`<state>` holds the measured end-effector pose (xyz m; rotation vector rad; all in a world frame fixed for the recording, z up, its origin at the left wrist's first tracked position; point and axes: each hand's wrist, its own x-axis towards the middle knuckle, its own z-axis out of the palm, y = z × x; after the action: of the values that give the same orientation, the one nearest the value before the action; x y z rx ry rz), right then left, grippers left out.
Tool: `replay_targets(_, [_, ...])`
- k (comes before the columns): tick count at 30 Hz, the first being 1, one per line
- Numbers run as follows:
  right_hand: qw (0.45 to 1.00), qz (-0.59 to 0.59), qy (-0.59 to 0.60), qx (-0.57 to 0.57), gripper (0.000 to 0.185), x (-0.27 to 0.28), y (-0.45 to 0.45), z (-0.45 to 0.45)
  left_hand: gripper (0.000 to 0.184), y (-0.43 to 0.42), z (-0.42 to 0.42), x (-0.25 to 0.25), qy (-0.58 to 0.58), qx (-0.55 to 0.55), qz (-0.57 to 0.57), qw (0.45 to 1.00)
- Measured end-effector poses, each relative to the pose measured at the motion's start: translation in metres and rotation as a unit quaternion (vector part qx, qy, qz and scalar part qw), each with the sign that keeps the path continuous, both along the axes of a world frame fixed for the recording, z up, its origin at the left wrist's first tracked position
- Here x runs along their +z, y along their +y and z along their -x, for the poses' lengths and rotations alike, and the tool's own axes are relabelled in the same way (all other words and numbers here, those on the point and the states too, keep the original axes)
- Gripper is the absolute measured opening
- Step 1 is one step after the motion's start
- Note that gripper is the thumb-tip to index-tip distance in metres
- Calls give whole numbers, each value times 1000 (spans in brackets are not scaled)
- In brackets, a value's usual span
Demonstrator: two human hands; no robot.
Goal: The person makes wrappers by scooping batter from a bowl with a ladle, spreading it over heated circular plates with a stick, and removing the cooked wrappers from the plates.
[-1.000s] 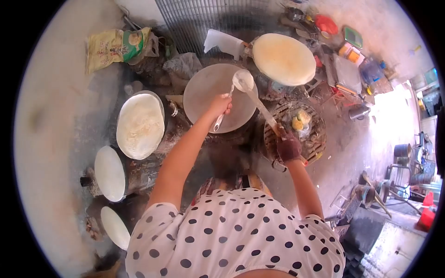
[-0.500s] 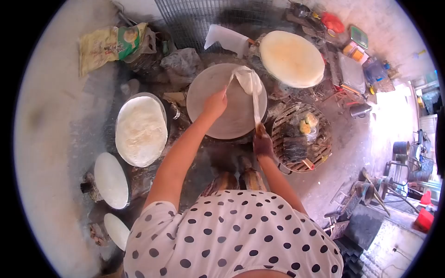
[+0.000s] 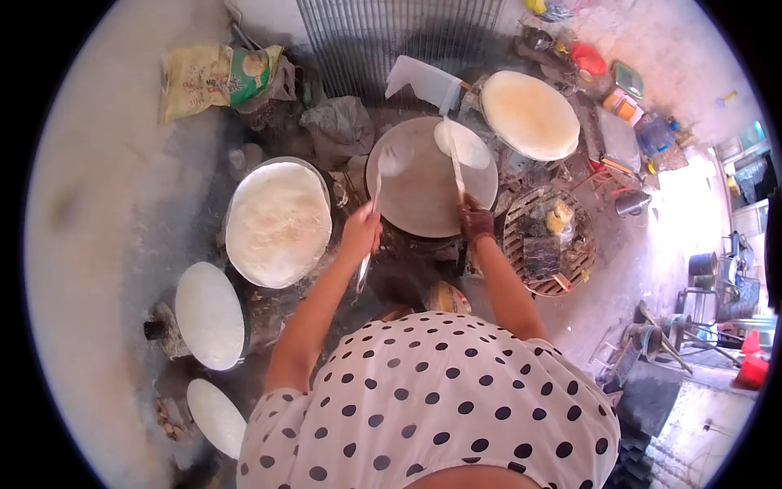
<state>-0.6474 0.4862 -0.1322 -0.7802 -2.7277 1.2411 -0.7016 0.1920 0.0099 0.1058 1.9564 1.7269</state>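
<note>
A round grey griddle [image 3: 419,191] lies in front of me with a pool of white batter [image 3: 474,147] at its far right. My left hand [image 3: 359,234] is closed around the handle of a ladle [image 3: 363,269]; its blurred bowl is over the griddle's left side. My right hand [image 3: 476,220], in a dark glove, grips a long, thin, pale spreader [image 3: 457,169] whose far end reaches the batter. Large pale flatbreads lie nearby: a stack [image 3: 529,114] at the back right and a round one [image 3: 279,224] at the left.
Two more white rounds, one upper [image 3: 210,315] and one lower [image 3: 217,417], are at the far left. A slatted round rack [image 3: 521,213] holding food and a dark block stands right. Behind are a yellow-green sack [image 3: 213,80], a plastic bag [image 3: 338,122] and a metal grille [image 3: 399,41].
My left hand has drawn back toward me and left with the ladle. White batter now lies on the griddle under the spreader in my right hand. The whole view has shifted slightly.
</note>
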Motion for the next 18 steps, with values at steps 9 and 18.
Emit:
replay_targets(9, [996, -33, -75, -31, 37, 46, -22, 22, 41, -60, -84, -12, -130, 61, -152, 978])
replay_targets(18, [995, 43, -61, -63, 51, 54, 35, 1, 40, -46, -110, 9, -155, 117, -178, 965])
